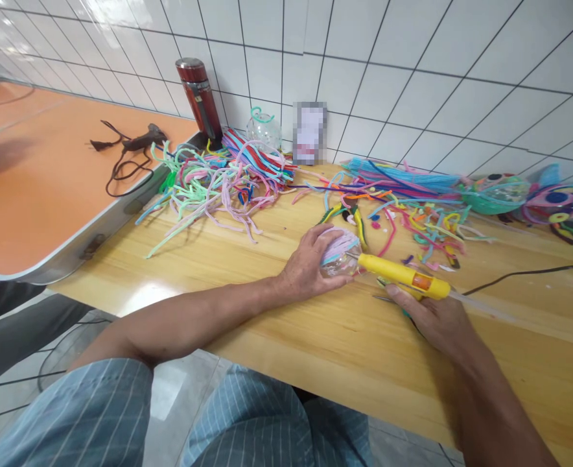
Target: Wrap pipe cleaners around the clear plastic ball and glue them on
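A striped sleeve (82,415) fills the lower left corner. From it the left arm bends at the elbow and stretches rightward across the desk (277,331); the left grip (310,263) is curled round the ball (341,245), fingers above, thumb below. The right arm rises from the lower right, the right grip (437,318) closed on the glue gun (388,268), nozzle aimed left. The ball is over the desk, between the 2 grips. Any lettering on the gun's orange patch (421,281) is too small to read; the panel (308,133) by the wall (364,39) is pixelated.
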The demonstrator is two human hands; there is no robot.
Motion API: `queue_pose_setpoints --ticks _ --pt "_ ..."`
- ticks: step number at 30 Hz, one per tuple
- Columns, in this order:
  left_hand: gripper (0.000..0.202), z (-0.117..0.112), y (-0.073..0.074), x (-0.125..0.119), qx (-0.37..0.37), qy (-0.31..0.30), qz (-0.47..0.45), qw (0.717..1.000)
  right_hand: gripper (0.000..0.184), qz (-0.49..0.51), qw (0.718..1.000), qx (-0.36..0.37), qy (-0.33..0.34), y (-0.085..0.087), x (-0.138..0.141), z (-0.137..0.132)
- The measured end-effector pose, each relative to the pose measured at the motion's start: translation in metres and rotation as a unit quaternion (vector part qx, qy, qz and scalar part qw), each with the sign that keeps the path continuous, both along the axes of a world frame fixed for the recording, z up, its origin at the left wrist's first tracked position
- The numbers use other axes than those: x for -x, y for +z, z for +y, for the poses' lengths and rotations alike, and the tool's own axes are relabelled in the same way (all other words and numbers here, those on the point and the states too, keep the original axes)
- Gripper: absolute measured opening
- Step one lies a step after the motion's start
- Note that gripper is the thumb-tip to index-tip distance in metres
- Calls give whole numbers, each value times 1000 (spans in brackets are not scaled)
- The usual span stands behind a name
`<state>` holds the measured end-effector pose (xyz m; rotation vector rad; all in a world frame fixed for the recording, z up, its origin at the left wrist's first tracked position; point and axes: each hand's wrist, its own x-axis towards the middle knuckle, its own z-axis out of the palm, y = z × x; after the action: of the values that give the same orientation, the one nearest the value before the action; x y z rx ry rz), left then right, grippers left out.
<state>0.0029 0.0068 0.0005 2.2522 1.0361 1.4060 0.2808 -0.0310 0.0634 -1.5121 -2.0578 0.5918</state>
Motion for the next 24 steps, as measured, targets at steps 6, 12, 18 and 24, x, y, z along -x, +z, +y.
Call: queue_pose_setpoints --ticks 6,12,18,24 --pt "90 0 0 0 0 -7 -6 1000 36 1 1000 -17 -15 4 2 0" --pt "92 0 0 0 21 -3 -3 1000 36 4 1000 11 -11 9 4 -2" --pt "91 -1 1 1 26 -10 -5 1000 34 10 1000 -6 -25 13 6 1" --pt "91 -1 0 0 9 -3 -11 1000 36 6 1000 -3 -19 14 8 -1"
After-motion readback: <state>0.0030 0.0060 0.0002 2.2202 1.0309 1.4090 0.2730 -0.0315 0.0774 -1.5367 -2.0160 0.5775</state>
